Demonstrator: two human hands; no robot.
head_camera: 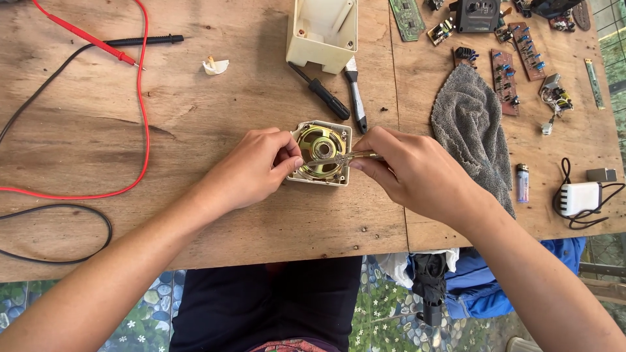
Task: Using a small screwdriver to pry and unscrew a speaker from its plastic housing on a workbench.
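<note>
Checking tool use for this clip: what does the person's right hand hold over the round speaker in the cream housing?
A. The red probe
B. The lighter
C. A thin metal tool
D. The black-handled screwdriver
C: the right hand pinches a thin metal tool lying across the speaker, while the left hand steadies the housing.

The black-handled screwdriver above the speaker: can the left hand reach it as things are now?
Probably yes. The black-handled screwdriver lies on bare wood just beyond the speaker, with nothing across the way. But the left hand is steadying the speaker and would need to let go first.
</note>
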